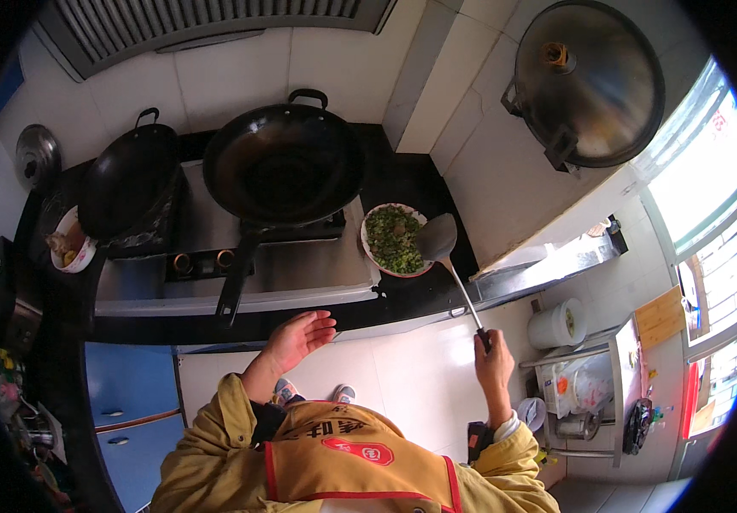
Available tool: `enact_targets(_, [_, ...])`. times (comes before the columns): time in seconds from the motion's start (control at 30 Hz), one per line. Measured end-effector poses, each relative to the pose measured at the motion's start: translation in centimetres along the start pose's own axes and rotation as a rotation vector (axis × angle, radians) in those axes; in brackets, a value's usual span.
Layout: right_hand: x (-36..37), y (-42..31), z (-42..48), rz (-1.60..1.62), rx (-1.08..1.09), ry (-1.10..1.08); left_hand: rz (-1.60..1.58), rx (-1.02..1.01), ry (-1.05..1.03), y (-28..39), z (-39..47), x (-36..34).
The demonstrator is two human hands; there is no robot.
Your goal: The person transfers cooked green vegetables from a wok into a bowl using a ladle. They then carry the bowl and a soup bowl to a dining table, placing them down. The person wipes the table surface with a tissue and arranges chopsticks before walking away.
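Note:
My right hand (494, 365) grips the dark handle of a metal wok spatula (437, 236). The spatula's blade lies over the right side of a bowl of chopped green vegetables (396, 240); whether it touches the food I cannot tell. Nothing is in my left hand (300, 340), which is held palm up with fingers apart in front of the counter's edge. Beyond it, a large black wok (285, 163) sits on the right burner of a steel gas stove (304, 272). The wok's long handle points toward me, to the left of my left hand.
A second wok (130, 176) rests on the left burner, beside a bowl with food in broth (84, 255). A large domed lid (589, 83) hangs on the right wall. A smaller lid (38, 157) leans at far left. To the right stand a white bucket (555, 322) and a shelf rack (621, 391).

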State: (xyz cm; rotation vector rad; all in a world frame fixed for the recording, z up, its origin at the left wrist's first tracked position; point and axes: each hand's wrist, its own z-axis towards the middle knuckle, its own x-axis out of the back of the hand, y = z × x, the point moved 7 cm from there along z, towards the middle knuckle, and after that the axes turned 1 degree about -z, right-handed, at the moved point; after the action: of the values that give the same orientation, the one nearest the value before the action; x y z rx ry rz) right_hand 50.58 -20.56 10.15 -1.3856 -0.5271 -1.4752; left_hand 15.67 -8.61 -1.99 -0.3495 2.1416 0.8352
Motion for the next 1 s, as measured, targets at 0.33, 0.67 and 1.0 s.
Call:
enact_targets(0.33, [1.0, -10.9, 5.1, 0.789, 0.153, -0.376, -0.029, -0.07, 0.031, 2.1, -1.6, 3.3])
enact_targets(0.67, [-8.7, -26.3, 7.7, 1.148, -0.131, -0.862, -0.156, -0.311, 0.092, 6.6, -8.7, 10.3])
enact_targets(1.0, [-10.1, -29.4, 7.9, 1.326, -0.146, -0.815, -0.295, -0.479, 0.351, 5.4, -18.3, 18.1])
